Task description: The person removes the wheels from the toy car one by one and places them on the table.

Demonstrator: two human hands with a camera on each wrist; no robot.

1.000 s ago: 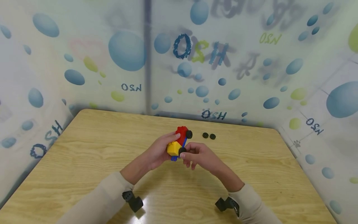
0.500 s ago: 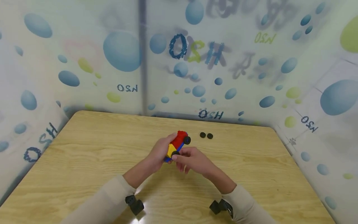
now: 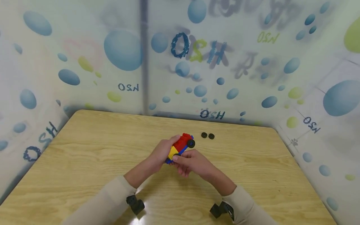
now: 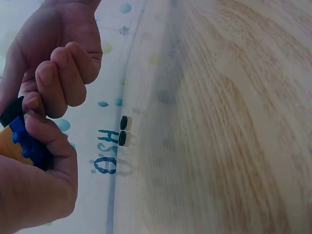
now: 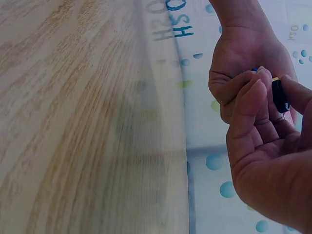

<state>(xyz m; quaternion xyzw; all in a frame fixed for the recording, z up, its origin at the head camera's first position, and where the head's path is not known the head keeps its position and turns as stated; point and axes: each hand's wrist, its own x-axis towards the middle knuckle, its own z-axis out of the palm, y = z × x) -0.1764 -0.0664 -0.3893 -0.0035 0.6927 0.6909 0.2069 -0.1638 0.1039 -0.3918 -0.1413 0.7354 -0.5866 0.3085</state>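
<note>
A toy block car (image 3: 182,142) with a red part, a yellow part and a blue base is gripped by my left hand (image 3: 159,153) above the table. One black wheel (image 3: 191,143) sits on the car's far right side. At the near end, the thumb and fingers of my right hand (image 3: 197,163) pinch a second black wheel (image 5: 279,96) against the car's side. Its thumb covers most of that wheel in the head view. In the left wrist view, blue studded bricks (image 4: 31,146) show beside the left fingers. The left palm hides the car's other side.
Two loose black wheels, a left one (image 3: 204,135) and a right one (image 3: 211,136), lie side by side on the wooden table (image 3: 112,134) beyond the hands. A patterned wall panel (image 3: 174,78) rises behind the table, with others at both sides.
The car has turned, its near end swinging left and its far end right. My right hand has followed to the left, and its thumb now covers more of the near wheel.
</note>
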